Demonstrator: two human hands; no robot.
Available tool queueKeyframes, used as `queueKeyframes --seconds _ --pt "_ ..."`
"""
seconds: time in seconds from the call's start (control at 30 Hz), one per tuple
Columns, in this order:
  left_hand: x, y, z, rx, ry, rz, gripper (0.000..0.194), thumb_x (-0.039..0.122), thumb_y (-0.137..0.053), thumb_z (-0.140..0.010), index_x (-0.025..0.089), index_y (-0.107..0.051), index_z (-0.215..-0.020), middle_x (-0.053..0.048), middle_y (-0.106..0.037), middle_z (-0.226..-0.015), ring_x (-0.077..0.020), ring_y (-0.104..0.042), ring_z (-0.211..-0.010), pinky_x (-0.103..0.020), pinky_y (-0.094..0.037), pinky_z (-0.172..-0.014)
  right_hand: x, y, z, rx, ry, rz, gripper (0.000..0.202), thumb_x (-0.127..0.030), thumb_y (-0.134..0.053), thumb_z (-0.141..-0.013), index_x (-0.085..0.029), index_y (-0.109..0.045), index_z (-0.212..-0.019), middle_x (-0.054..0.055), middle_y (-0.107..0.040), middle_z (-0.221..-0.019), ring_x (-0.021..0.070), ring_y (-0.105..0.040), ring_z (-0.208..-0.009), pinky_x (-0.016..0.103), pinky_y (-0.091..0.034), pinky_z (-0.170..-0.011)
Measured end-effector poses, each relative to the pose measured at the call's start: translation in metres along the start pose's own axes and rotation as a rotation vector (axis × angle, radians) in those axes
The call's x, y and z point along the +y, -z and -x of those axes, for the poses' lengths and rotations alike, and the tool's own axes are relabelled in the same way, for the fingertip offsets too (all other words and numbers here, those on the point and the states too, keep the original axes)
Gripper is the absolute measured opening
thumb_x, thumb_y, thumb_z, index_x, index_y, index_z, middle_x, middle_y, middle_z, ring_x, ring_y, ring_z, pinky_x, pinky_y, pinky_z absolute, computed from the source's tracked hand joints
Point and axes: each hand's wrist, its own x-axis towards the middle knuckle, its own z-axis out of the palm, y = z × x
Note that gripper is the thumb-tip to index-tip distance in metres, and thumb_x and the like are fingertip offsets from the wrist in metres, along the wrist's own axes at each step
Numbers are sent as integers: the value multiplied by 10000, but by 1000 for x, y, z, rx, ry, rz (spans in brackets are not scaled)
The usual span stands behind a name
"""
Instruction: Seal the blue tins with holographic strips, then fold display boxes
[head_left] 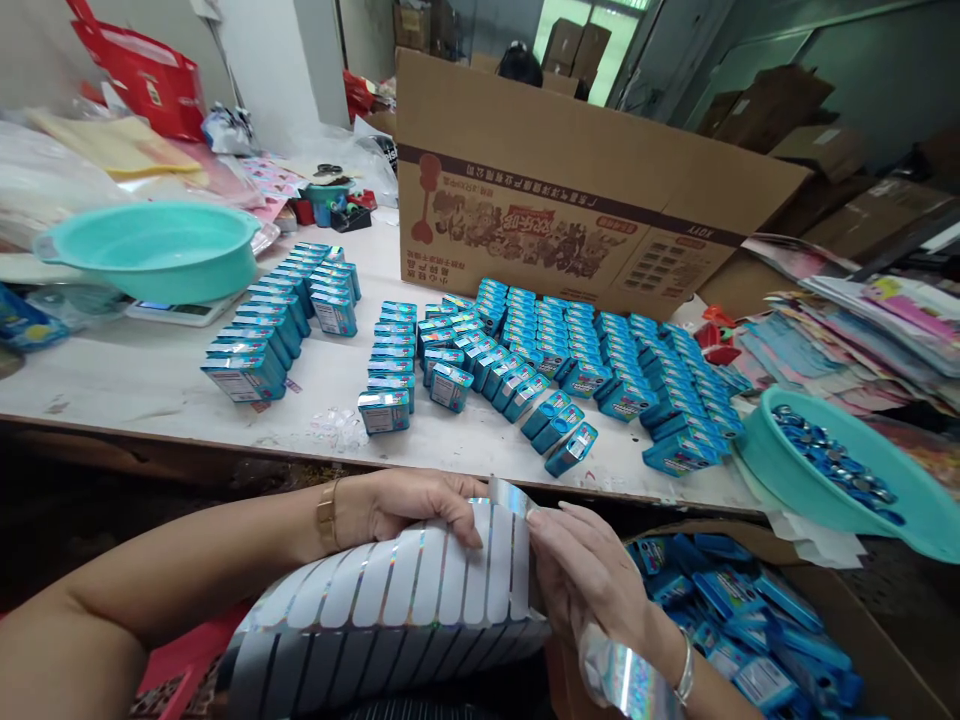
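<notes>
Across my lap lies a curved sheet of labels [375, 590], with rows of white rounded strips divided by shiny holographic lines. My left hand [424, 505], with a gold band at the wrist, grips its upper edge, thumb pressed on the white strips. At the sheet's right end, my right hand [592, 570] is closed with its fingertips on a silver holographic strip [511, 496]. More shiny silver backing [626, 680] hangs below that palm. Beyond my hands, rows of small blue boxes [555, 425] stand on the white table [315, 430].
A turquoise basin [150, 245] rests on a white scale at left. Another turquoise basin [795, 480] at right holds small blue and silver pieces. Below it, a carton contains loose blue packs [750, 620]. A large cardboard carton [540, 180] stands behind the rows.
</notes>
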Motion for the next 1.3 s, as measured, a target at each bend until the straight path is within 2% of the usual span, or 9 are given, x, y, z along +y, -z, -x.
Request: queueKeyframes --seconds 0.1,0.17,0.3,0.43,0.53,0.77,1.0,1.17,1.3 --pt "1 0 0 22 7 -8 340 82 -720 -577 167 -709 -905 3 -752 -744 -152 -679 -586 -284 -552 -681 0 0 0 -7 88 -4 638 -457 -393 -1021 -85 -305 -1532 161 -720 -1140 253 -695 -1042 441 -580 -940" --pt "0 1 0 18 6 -7 337 88 -724 -585 167 -706 -912 -2 -748 -741 -167 -692 -615 -298 -554 -696 0 1 -3 3 78 -28 642 -463 -380 -1025 -79 -296 -1532 159 -726 -1104 251 -702 -1008 438 -591 -917" --pt "-1 3 -1 -14 -11 3 361 85 -728 -593 166 -712 -945 -16 -753 -792 -188 -714 -697 -313 -556 -735 -3 2 -9 50 19 -75 520 -218 -488 -992 -161 -373 -1496 99 -733 -1045 218 -720 -942 396 -606 -893" --pt "0 0 -1 -95 -13 22 477 73 -706 -597 180 -715 -1061 -15 -772 -867 -187 -725 -721 -302 -559 -720 -10 1 -16 117 -198 -97 552 -57 -564 -902 -219 -445 -1417 87 -699 -1120 202 -707 -994 348 -616 -876" --pt "1 -2 -2 -93 -3 31 469 68 -703 -600 180 -719 -1055 -9 -779 -877 -176 -723 -705 -283 -557 -702 -11 0 -21 104 -249 -125 528 -62 -582 -900 -214 -460 -1390 99 -688 -1140 201 -698 -1021 321 -624 -854" --pt "2 -2 -4 -40 10 8 349 66 -696 -582 170 -727 -914 13 -761 -774 -143 -680 -581 -269 -555 -669 -8 2 -25 78 -214 -177 438 -44 -539 -905 -220 -506 -1305 74 -686 -1032 179 -704 -918 295 -626 -785" --pt "4 -2 -1 -92 -21 29 556 58 -697 -617 194 -692 -1157 -22 -768 -949 -186 -728 -758 -295 -560 -733 -10 -1 -21 151 -269 11 618 -80 -611 -895 -218 -375 -1450 116 -659 -1145 223 -688 -1016 374 -619 -854" --pt "3 1 -2 -103 -43 38 509 64 -692 -629 186 -701 -1123 -25 -761 -922 -188 -729 -758 -296 -565 -734 -8 2 -30 120 -165 -15 484 -25 -570 -882 -187 -487 -1330 91 -681 -1064 191 -703 -943 298 -627 -815" --pt "5 -1 -1 -112 -36 37 513 65 -681 -640 184 -690 -1138 -31 -757 -933 -208 -733 -811 -315 -566 -765 -6 0 -30 134 -166 -14 557 -10 -559 -885 -189 -423 -1395 85 -665 -1062 186 -693 -944 316 -621 -829"
